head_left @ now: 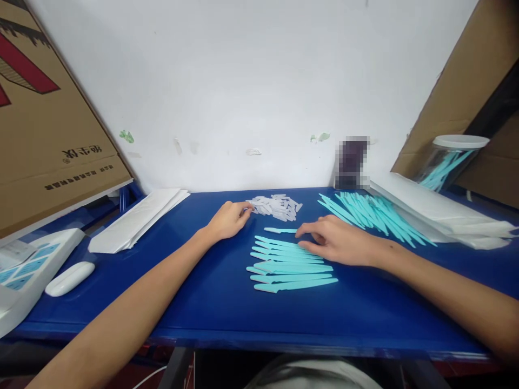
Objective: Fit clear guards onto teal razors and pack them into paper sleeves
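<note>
My left hand (pixel 230 219) is at the left edge of a pile of small whitish blade caps (pixel 279 206), thumb and index finger pinched together. What lies between those fingertips is too small to make out. Over the handle of a turquoise eyebrow razor (pixel 279 230) with a whitish cap on its blade rests my right hand (pixel 330 237). Its index finger touches that razor, and the thumb is apart from it, lower down. Nearer to me, several turquoise razors (pixel 295 283) lie in a row, blades to the left; my right hand hides some handle ends.
A heap of turquoise razors (pixel 373 213) lies at the right, beside white plastic bags (pixel 441 210) and a lidded clear jar (pixel 450 159) with razors. White sleeves (pixel 135 221), a white oval object (pixel 70 279) and cardboard (pixel 52 124) are left. A wall stands behind the blue table (pixel 203 302).
</note>
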Demonstrator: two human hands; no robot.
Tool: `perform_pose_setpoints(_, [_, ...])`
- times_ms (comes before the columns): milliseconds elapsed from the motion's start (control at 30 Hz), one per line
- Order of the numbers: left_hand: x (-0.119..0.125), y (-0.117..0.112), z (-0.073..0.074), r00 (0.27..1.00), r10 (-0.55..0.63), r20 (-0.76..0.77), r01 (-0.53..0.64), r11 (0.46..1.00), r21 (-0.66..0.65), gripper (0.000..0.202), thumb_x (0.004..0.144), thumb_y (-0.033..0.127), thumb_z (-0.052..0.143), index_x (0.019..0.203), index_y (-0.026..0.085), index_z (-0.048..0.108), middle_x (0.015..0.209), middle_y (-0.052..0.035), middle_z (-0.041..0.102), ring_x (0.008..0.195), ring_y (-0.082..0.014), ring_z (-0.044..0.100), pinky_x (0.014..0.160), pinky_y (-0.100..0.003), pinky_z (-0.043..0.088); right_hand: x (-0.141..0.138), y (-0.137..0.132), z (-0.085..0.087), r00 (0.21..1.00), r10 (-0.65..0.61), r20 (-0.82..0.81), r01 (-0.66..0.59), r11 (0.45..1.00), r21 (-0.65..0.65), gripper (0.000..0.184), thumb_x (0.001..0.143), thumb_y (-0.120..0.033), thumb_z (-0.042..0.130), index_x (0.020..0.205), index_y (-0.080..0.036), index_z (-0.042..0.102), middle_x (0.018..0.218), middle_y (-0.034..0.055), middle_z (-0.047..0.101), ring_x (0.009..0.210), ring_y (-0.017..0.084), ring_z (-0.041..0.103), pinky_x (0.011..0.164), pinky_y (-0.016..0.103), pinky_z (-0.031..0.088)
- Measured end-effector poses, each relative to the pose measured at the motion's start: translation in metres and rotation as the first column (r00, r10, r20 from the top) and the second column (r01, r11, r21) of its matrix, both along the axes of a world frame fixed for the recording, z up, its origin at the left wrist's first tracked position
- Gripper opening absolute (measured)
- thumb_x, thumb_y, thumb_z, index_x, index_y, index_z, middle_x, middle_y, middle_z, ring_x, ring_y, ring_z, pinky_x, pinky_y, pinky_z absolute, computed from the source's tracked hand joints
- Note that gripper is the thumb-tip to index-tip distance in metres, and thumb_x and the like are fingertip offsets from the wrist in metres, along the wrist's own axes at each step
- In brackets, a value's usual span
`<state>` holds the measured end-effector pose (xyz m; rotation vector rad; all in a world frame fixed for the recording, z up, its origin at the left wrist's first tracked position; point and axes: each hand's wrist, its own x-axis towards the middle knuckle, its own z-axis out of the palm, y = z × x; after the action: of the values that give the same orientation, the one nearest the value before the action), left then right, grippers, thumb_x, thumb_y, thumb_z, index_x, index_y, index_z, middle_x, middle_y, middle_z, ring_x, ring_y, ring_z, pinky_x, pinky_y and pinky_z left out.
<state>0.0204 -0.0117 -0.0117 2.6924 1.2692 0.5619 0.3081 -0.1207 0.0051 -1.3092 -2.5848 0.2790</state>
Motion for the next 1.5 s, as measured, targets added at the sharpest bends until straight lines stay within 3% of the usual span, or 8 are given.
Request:
perform_pose_setpoints(100, [0.005, 0.001, -0.004, 0.997, -0.051, -0.061, 0.053, 0.998, 0.027, 0.043, 0.104, 0.032, 0.037, 0.135, 0.018, 0.064, 0.106, -0.0093, 0.076, 0.094, -0.024, 0.071, 0.082, -0.031, 0.05, 0.001, 0.001, -0.001, 0.996, 0.091, -0.019, -0.092, 0.995, -0.028, 0.033, 0.1, -0.04, 0.052, 0.108, -0.019, 0.076, 0.078, 0.0039, 0.071, 0.064, 0.016, 0.06, 0.061, 0.028, 0.038])
perform_pose_setpoints(200, [0.01, 0.004, -0.009, 0.98, -0.1, -0.173, 0.111, 0.992, 0.052, 0.046, 0.105, 0.031, 0.037, 0.147, 0.023, 0.054, 0.128, -0.012, 0.068, 0.114, -0.027, 0.065, 0.094, -0.036, 0.05, 0.002, 0.003, -0.003, 0.995, 0.104, -0.005, -0.104, 0.995, 0.008, 0.031, 0.1, -0.038, 0.053, 0.103, -0.021, 0.078, 0.087, 0.006, 0.07, 0.072, 0.017, 0.061, 0.065, 0.028, 0.04])
perform_pose_setpoints(567, [0.008, -0.006, 0.002, 0.951, -0.196, -0.237, 0.223, 0.97, 0.092, 0.03, 0.102, 0.029, 0.047, 0.113, 0.019, 0.074, 0.101, -0.0089, 0.065, 0.091, -0.0217, 0.065, 0.079, -0.03, 0.049, 0.003, 0.005, 0.004, 0.997, -0.078, 0.019, 0.079, 0.989, -0.122, 0.024, 0.093, -0.039, 0.055, 0.087, -0.021, 0.068, 0.064, -0.0014, 0.056, 0.056, 0.015, 0.05, 0.057, 0.028, 0.035])
perform_pose_setpoints(900, [-0.004, -0.027, 0.032, 0.928, -0.286, -0.238, 0.249, 0.953, -0.173, 0.014, 0.092, 0.029, 0.063, 0.095, 0.02, 0.073, 0.096, -0.0057, 0.073, 0.08, -0.019, 0.065, 0.072, -0.03, 0.044, 0.018, 0.005, 0.013, 0.994, -0.096, 0.045, 0.105, 0.96, -0.259, 0.014, 0.087, -0.034, 0.06, 0.082, -0.022, 0.066, 0.054, -0.0047, 0.05, 0.048, 0.013, 0.043, 0.049, 0.027, 0.031])
perform_pose_setpoints(1033, [-0.005, -0.029, 0.034, 0.923, -0.306, -0.233, 0.252, 0.939, -0.234, 0.02, 0.094, 0.026, 0.058, 0.108, 0.021, 0.071, 0.086, -0.0034, 0.073, 0.073, -0.0184, 0.066, 0.072, -0.03, 0.046, 0.018, 0.006, 0.011, 0.994, -0.1, 0.053, 0.11, 0.966, -0.236, 0.014, 0.086, -0.033, 0.06, 0.082, -0.022, 0.067, 0.053, -0.0049, 0.049, 0.047, 0.012, 0.042, 0.049, 0.027, 0.031])
perform_pose_setpoints(1167, [-0.002, -0.027, 0.031, 0.954, -0.293, -0.061, 0.283, 0.95, -0.133, 0.03, 0.099, 0.028, 0.05, 0.121, 0.018, 0.068, 0.11, -0.0091, 0.074, 0.096, -0.0217, 0.068, 0.084, -0.033, 0.048, 0.022, 0.008, 0.008, 0.994, -0.072, 0.084, 0.083, 0.987, -0.14, 0.015, 0.088, -0.033, 0.058, 0.081, -0.022, 0.067, 0.06, -0.0025, 0.056, 0.052, 0.014, 0.047, 0.053, 0.028, 0.035])
perform_pose_setpoints(1300, [0.002, -0.024, 0.027, 0.934, -0.252, 0.255, 0.321, 0.905, -0.278, 0.021, 0.094, 0.033, 0.061, 0.101, 0.016, 0.071, 0.095, -0.0058, 0.076, 0.086, -0.0176, 0.069, 0.078, -0.029, 0.05, 0.027, 0.009, 0.009, 0.993, -0.038, 0.112, 0.038, 0.999, 0.008, 0.016, 0.088, -0.032, 0.056, 0.081, -0.022, 0.067, 0.088, 0.0045, 0.067, 0.072, 0.019, 0.061, 0.065, 0.03, 0.043])
perform_pose_setpoints(1500, [-0.002, -0.021, 0.032, 0.957, -0.214, 0.197, 0.276, 0.88, -0.387, 0.027, 0.086, 0.04, 0.071, 0.094, 0.016, 0.08, 0.087, -0.0062, 0.077, 0.075, -0.0146, 0.063, 0.066, -0.025, 0.045, 0.025, 0.006, 0.017, 0.99, -0.075, 0.12, 0.094, 0.983, -0.156, 0.016, 0.089, -0.034, 0.055, 0.083, -0.021, 0.064, 0.072, 0.0014, 0.067, 0.064, 0.018, 0.059, 0.061, 0.029, 0.04])
